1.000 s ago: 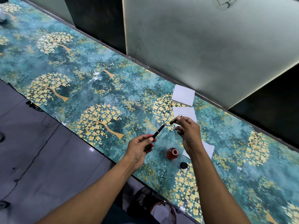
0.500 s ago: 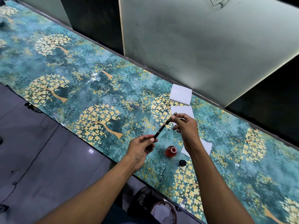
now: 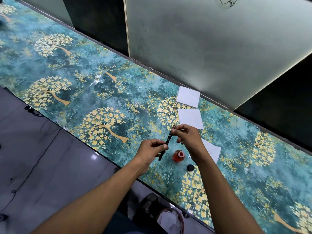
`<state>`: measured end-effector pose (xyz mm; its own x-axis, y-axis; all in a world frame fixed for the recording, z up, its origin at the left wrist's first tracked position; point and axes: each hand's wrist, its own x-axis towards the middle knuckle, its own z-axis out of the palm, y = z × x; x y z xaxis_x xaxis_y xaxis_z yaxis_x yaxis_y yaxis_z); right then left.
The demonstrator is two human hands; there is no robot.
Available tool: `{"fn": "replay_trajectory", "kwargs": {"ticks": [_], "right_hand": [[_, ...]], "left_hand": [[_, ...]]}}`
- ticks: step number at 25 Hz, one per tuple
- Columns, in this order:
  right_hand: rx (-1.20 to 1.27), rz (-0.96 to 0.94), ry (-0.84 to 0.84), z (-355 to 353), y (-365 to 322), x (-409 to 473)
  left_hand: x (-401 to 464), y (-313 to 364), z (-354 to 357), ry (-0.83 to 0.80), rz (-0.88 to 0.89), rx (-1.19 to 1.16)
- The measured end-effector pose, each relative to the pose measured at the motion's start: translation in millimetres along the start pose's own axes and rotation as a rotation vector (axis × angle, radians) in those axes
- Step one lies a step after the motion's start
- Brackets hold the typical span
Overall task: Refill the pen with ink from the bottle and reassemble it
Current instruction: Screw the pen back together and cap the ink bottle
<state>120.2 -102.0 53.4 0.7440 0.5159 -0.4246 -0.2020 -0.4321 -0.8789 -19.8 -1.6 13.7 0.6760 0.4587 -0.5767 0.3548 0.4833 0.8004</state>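
A slim black pen (image 3: 168,139) is held between both hands above the table, tilted with its gold-trimmed end up and away from me. My left hand (image 3: 152,149) pinches its lower part. My right hand (image 3: 187,136) grips its upper part with the fingertips. Just below the hands stands an open red ink bottle (image 3: 178,155). Its black cap (image 3: 190,167) lies on the table to the right of it.
The table (image 3: 101,92) has a teal cloth with yellow trees. White paper sheets lie at the back (image 3: 188,97), in the middle (image 3: 190,118) and under my right wrist (image 3: 212,150). Grey panels (image 3: 211,48) stand behind; the floor (image 3: 50,166) lies to the left.
The two pen parts, held apart a second ago, have come together into one line. My right hand moved down and left toward the left hand.
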Motion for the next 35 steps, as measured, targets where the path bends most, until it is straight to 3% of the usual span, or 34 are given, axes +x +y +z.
{"fn": "replay_trajectory", "kwargs": {"ticks": [3,10,19,24,29,35], "right_hand": [[-0.075,0.006,0.004,-1,5,-3],[-0.204,0.048,0.241,-35,41,-18],[-0.635,0.116,0.306,-51,115,-63],[-0.83,0.139,0.193,-42,134,-63],[-0.854,0.108,0.183,-36,131,-53],[-0.555,-0.035,0.252,-48,93,-45]], "left_hand": [[7,-1,2,0.038,0.011,0.191],[37,-12,5,0.208,-0.005,0.62],[55,-14,24,0.176,0.096,1.16],[53,-15,27,0.158,0.117,1.184],[45,-19,24,0.18,0.206,1.136],[32,-44,37,-0.126,0.304,1.07]]}}
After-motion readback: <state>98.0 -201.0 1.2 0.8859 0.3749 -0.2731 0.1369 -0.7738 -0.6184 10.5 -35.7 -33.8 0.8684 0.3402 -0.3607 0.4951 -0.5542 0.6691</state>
